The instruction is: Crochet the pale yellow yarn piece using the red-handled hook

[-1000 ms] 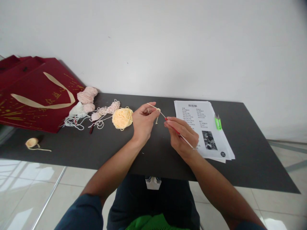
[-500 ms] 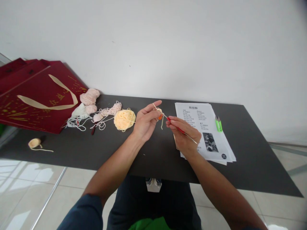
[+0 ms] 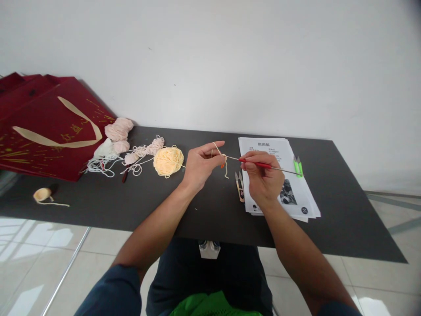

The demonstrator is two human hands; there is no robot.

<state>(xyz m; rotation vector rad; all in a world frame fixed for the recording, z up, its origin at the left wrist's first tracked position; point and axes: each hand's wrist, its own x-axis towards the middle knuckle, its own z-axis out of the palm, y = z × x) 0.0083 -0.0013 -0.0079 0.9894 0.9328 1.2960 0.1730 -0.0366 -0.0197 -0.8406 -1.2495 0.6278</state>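
Observation:
My left hand (image 3: 202, 164) pinches a small piece of cream crochet work (image 3: 225, 157), mostly hidden by the thumb. A strand of yarn loops up over its raised index finger, and a loose tail hangs below. A small orange thing (image 3: 222, 166) shows at the piece's lower edge. My right hand (image 3: 265, 175) is closed around the red handle of a crochet hook (image 3: 263, 165), whose thin metal tip points left to the work. Left of my left hand sits a cream yarn ball (image 3: 169, 161), with a strand running toward that hand.
Printed sheets (image 3: 299, 199) lie under my right hand, with green thread snips (image 3: 298, 167) on them and a second pair of snips (image 3: 240, 186) along their left edge. Pink yarn (image 3: 119, 129), a dark red bag (image 3: 42, 131) and a small cream crocheted cup (image 3: 42, 194) are at left.
My right hand has moved right with the hook, drawing it away from my left hand and uncovering the snips beside the sheets. The whole view has shifted slightly.

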